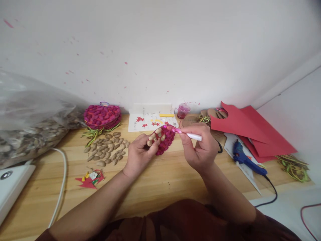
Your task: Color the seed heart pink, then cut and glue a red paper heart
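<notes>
- Two bare hands at work, both closed on items, on the near side of the landmark, a white printed paper sheet (pixel 135 124) bearing red and yellow cut-outs.
- Left hand (pixel 139 151): gripping a rounded piece covered in peanuts, part magenta-painted, part bare tan (pixel 165 142); the piece is held up just nearer than the sheet.
- Right hand (pixel 200 147): narrow fingertip grip on a slim white-handled brush (pixel 194 136); its pink-coated end is at the piece's upper edge, exact contact cannot be told.
- Left of the sheet: a magenta peanut-covered round ornament (pixel 102 116), with loose tan peanuts (pixel 107 147) nearer.
- Just right of the sheet: a clear plastic cup (pixel 184 110) of magenta paint.
- Farther right: a blue glue gun (pixel 245 159) beside red paper (pixel 250 130).
</notes>
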Tool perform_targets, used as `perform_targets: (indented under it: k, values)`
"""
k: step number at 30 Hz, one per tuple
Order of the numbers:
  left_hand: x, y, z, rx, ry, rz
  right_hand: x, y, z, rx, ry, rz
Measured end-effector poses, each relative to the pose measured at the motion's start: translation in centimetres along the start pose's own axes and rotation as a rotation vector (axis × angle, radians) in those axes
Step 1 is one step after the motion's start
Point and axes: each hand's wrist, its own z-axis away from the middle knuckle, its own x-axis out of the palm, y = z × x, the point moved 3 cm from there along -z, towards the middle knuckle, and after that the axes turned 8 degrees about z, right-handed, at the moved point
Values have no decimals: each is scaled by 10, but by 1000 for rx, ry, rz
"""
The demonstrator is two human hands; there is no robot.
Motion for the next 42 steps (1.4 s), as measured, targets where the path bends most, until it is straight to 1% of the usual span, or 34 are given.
perform_targets:
  k: [7,12,17,21,27,32,38,42]
  values:
    - [0,2,-1,16,-2,-34,-2,-4,-2,-22,-17,14]
    - [0,0,0,11,-7,-16,-2,-2,-2,3,17,11]
    - [1,1,-1,-43,-4,9,0,0,1,25,-8,10]
    - [1,3,-2,-73,3,39,-1,2,0,58,9,19]
    - [0,-3,0,-116,-2,74,-2,7,-2,92,38,30]
    - [1,-8,1,-98,-19,85,-2,4,-2,68,32,1]
    - [2,-9,2,-100,-23,89,-2,6,-3,63,38,59]
    - [1,-9,1,-102,-23,94,-2,7,-2,50,48,53]
